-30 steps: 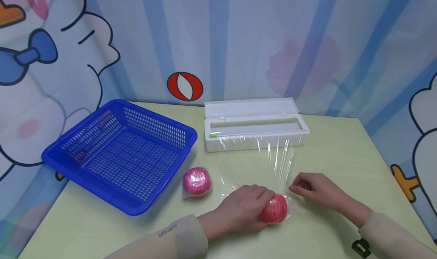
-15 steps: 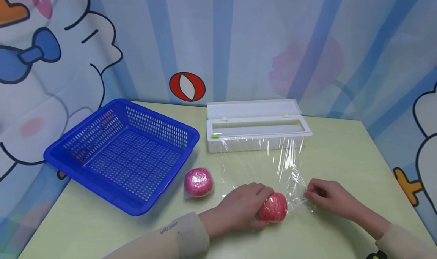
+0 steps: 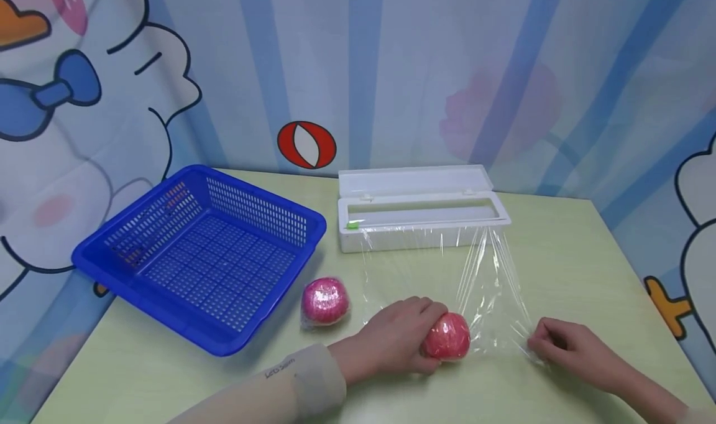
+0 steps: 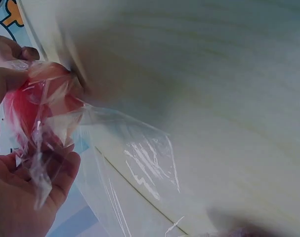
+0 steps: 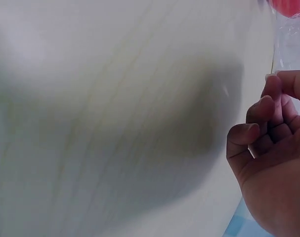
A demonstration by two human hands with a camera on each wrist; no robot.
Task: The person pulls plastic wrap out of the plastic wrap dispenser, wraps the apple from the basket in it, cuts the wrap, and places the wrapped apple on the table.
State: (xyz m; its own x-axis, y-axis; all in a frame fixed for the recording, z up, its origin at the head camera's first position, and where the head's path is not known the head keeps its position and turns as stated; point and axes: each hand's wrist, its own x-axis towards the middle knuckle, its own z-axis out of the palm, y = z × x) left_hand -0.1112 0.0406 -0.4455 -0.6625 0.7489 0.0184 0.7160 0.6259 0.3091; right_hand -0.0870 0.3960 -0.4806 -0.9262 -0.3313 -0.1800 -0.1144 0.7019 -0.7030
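Observation:
My left hand (image 3: 391,337) grips a red apple (image 3: 449,337) on the table, fingers curled over its left side. Cling film (image 3: 492,312) stretches from the white dispenser (image 3: 422,239) down to the apple and out to the right. In the left wrist view, crumpled film covers the apple (image 4: 28,106) and a loose flap spreads beside it. My right hand (image 3: 582,352) pinches the film's right corner between thumb and forefinger; the right wrist view shows this pinch (image 5: 273,118) with the other fingers curled. Left of the left hand sits a pink, round, film-wrapped fruit (image 3: 325,301).
A blue plastic basket (image 3: 268,203) stands at the left of the pale table (image 3: 559,268). The dispenser's lid (image 3: 414,180) is raised at the back, and a green slider (image 3: 352,225) sits on its left front edge. A cartoon-printed curtain (image 3: 403,69) hangs behind.
My right hand has moved right and toward the table's front, pulling the film's corner out into a wider spread. The left hand and apple have stayed nearly in place.

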